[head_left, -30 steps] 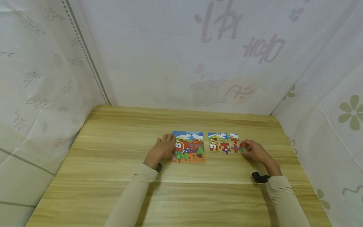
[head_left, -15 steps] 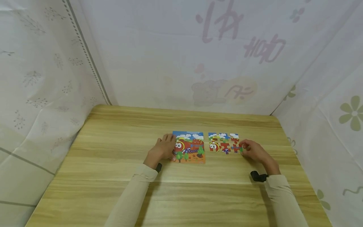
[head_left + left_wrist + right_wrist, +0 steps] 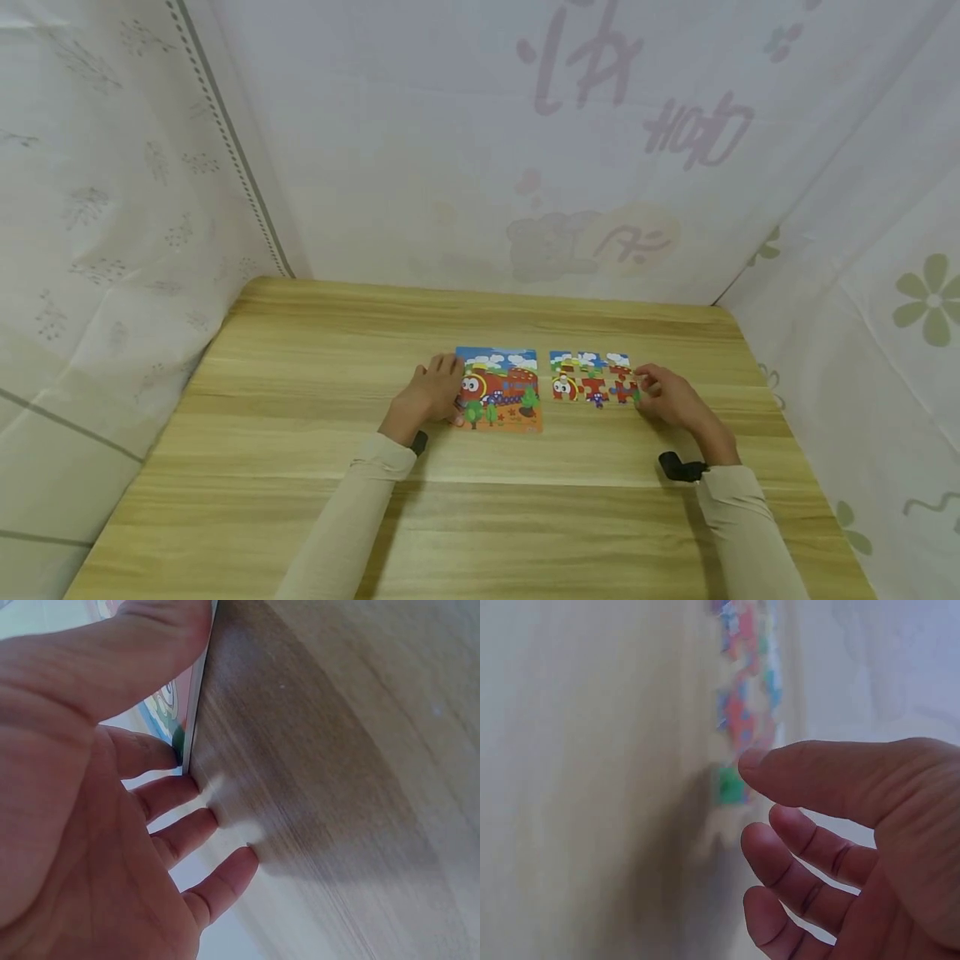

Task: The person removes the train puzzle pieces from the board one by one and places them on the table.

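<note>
A square picture board (image 3: pixel 517 421) with a red cartoon train lies flat on the table. My left hand (image 3: pixel 433 393) rests along its left edge, thumb and index finger right at the edge, the other fingertips on the tabletop in the left wrist view. To the board's right, several jigsaw puzzle pieces lie in two rows, with narrow gaps between some. My right hand (image 3: pixel 667 396) is at the right end of these rows, its fingers loosely bent. The thumb is close by the lower right puzzle piece (image 3: pixel 624 390), whose green corner shows in the right wrist view; nothing is pinched.
The wood-grain table (image 3: pixel 487 533) reaches back to a pale printed cloth wall (image 3: pixel 420 167). More patterned cloth hangs at the left and right sides. A black wrist camera (image 3: pixel 681 467) sits under the right wrist.
My right index finger has moved from the lower right puzzle piece up toward the upper row's right end. The left hand and the picture board stay put.
</note>
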{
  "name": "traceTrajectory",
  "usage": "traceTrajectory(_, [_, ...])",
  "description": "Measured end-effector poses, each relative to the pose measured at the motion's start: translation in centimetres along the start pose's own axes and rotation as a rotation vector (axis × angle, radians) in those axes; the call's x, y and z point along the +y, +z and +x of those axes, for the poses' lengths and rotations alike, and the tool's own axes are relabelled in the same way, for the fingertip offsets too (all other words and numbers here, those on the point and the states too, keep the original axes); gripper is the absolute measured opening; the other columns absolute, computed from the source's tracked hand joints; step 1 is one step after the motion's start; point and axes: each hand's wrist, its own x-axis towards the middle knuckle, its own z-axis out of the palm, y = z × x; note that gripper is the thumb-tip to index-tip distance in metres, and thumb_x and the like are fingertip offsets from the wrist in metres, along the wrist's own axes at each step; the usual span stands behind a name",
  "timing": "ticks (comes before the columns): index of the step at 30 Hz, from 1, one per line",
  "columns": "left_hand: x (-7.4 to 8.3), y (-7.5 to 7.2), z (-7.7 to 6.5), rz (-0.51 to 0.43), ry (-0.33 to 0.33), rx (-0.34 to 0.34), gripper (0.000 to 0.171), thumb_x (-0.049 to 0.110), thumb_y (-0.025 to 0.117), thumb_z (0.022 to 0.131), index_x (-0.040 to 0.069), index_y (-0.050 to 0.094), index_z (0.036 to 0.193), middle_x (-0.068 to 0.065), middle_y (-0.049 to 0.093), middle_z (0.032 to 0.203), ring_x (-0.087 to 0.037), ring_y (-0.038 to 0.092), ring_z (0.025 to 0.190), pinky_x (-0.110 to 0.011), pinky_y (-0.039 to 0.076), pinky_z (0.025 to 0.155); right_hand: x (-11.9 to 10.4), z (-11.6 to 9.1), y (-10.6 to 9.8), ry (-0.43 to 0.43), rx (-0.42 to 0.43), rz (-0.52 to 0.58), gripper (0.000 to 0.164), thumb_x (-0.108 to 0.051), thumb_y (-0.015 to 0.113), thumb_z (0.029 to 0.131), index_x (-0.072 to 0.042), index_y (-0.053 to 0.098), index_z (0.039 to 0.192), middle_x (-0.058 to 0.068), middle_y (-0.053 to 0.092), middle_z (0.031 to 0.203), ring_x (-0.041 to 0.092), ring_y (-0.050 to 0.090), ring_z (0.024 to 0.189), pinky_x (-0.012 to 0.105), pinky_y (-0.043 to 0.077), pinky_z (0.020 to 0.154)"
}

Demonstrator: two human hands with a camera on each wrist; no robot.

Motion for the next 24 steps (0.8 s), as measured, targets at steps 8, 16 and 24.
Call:
traceTrajectory(8, [-0.2, 0.0, -0.1, -0.024, 0.008, 0.009, 0.105, 0.039, 0.079, 0.078, -0.004, 0.021, 0.155, -0.023, 0.021, 0.159, -0.039, 0.019, 0.147, -0.06, 0.027, 0.113, -3.1, 1.1, 0.4, -0.073, 0.022, 0.018, 0.046, 0.001, 0.071, 0.087, 0.008, 0.054, 0.129, 0.026, 0.061, 0.109, 0.031, 0.066, 0.085, 0.038, 0.055, 0.071])
traceTrajectory(16, [-0.1, 0.1, 0.0, -0.009, 0.004, 0.007, 0.105, 0.039, 0.079, 0.079, -0.003, 0.021, 0.155, -0.023, 0.021, 0.159, -0.039, 0.019, 0.148, -0.059, 0.027, 0.113, -5.5, 1.8, 1.5, -0.093, 0.019, -0.001, 0.045, 0.0, 0.07, 0.088, 0.007, 0.056, 0.129, 0.022, 0.061, 0.107, 0.026, 0.059, 0.083, 0.035, 0.05, 0.07])
traceTrajectory(24, [-0.1, 0.2, 0.0, -0.006, 0.001, 0.013, 0.104, 0.04, 0.079, 0.079, -0.003, 0.021, 0.155, -0.022, 0.021, 0.159, -0.038, 0.02, 0.147, -0.059, 0.027, 0.113, -6.8, 2.1, 2.6, -0.152, -0.001, 0.045, 0.043, 0.001, 0.067, 0.089, 0.007, 0.055, 0.13, 0.026, 0.062, 0.111, 0.028, 0.065, 0.086, 0.036, 0.054, 0.068])
